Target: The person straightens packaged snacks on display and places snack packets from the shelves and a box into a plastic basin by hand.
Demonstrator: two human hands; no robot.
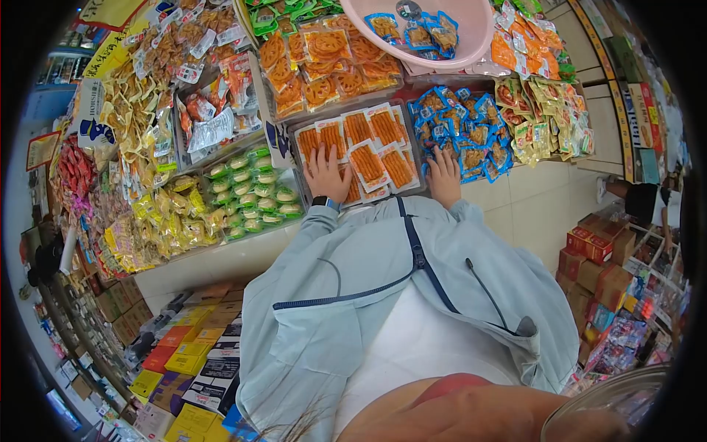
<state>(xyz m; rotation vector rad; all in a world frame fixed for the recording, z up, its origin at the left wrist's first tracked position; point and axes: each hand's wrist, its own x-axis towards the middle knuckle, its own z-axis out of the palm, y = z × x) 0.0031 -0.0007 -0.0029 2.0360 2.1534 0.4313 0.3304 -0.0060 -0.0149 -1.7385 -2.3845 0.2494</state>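
Note:
My left hand (328, 175) lies with fingers spread on the left part of a tray holding flat packets of orange-brown sticks (368, 163). A dark watch is on that wrist. My right hand (444, 177) rests at the tray's right edge, its fingers apart, beside a pile of small blue packets (479, 125). Neither hand holds anything. Behind the tray are packs of orange sliced food (324, 48). To the left sit green-and-white packets (250, 188) in rows.
A pink basin (471, 37) with blue packets stands at the back. Gold-and-green packets (541, 118) lie at the right, yellow ones (173, 221) at the left. Colourful boxes (188, 359) are stacked low on the left. Part of another person (644, 202) shows at the far right.

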